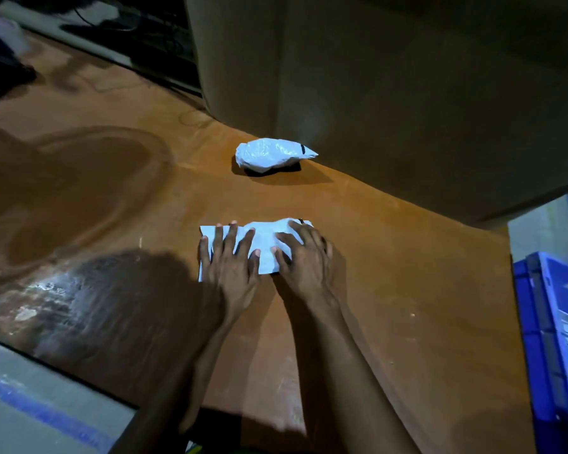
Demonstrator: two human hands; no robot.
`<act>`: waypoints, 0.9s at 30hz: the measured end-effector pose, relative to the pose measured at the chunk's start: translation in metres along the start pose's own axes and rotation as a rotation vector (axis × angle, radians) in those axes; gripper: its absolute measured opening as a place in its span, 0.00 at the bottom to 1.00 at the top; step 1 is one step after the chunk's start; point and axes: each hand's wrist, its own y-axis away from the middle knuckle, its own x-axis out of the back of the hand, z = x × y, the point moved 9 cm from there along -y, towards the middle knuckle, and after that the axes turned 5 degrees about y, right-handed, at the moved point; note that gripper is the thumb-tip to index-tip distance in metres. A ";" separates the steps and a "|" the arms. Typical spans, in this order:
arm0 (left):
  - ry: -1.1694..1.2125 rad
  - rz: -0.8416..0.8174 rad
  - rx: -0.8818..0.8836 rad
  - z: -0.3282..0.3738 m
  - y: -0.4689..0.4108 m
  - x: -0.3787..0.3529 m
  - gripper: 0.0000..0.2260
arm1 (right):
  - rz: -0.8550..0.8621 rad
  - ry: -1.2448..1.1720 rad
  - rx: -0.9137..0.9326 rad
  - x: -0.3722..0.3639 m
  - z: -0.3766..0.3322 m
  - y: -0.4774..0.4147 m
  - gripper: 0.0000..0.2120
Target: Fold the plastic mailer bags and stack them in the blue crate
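Note:
A white plastic mailer bag (pixel 265 239) lies flat and partly folded on the brown table (pixel 112 204) in front of me. My left hand (pixel 231 260) presses on its left half with fingers spread and straight. My right hand (pixel 309 257) presses on its right half, fingers spread, covering the bag's right edge. A second white mailer bag (pixel 271 155), crumpled, lies farther back on the table, apart from both hands. The blue crate (pixel 545 322) stands past the table's right edge, with pale sheets showing inside it.
A large brown cardboard box (pixel 407 93) fills the back right, close behind the crumpled bag. Dark cables and objects (pixel 7 70) lie at the far left. The floor with a blue stripe (pixel 43 411) shows at the lower left.

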 end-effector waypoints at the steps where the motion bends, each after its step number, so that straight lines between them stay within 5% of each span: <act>1: -0.001 0.024 -0.004 -0.002 0.001 0.000 0.22 | 0.023 0.019 -0.013 0.003 0.002 0.002 0.17; 4: 0.016 0.083 0.000 -0.002 -0.002 0.002 0.21 | 0.034 -0.007 0.055 0.002 -0.004 -0.006 0.17; 10: -0.036 0.042 -0.030 -0.002 -0.008 -0.014 0.24 | -0.228 0.050 0.143 -0.033 -0.005 -0.007 0.25; 27: -0.115 0.032 -0.055 -0.001 0.002 -0.014 0.26 | -0.194 0.149 0.101 -0.037 0.001 0.007 0.31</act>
